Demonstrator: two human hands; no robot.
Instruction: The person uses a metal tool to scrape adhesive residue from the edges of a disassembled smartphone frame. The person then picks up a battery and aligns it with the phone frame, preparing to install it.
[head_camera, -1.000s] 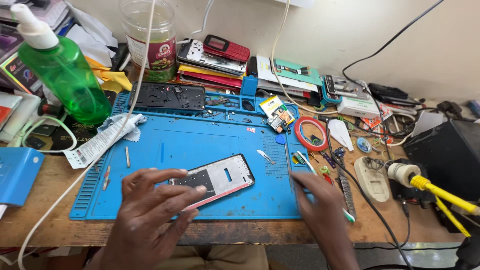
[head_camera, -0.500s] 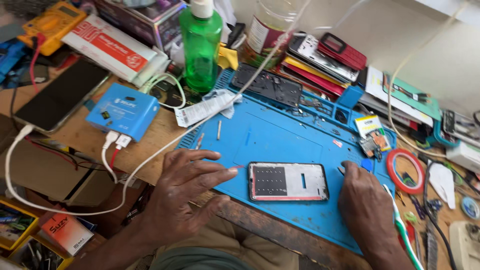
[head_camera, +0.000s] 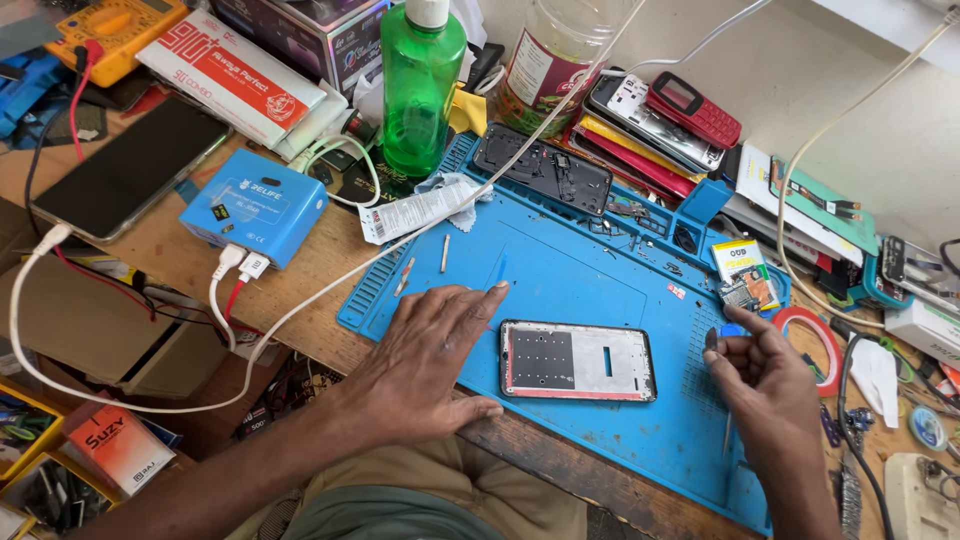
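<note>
pinching a blue-tipped tool (head_camera: 729, 332) with right hand (head_camera: 770, 385), lower right. left hand (head_camera: 430, 365) flat, open on blue mat (head_camera: 580, 275) beside opened phone frame (head_camera: 577, 361), centre frame.

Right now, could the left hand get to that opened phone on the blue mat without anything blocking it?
Probably yes. The left hand lies flat on the blue mat, just beside the opened phone, and only bare mat lies between them. The right hand is on the phone's other side, holding a small tool.

Bare left hand (head_camera: 430, 365), bare right hand (head_camera: 770, 385), sleeveless forearms, khaki trousers, perhaps a grey-green shirt hem
</note>
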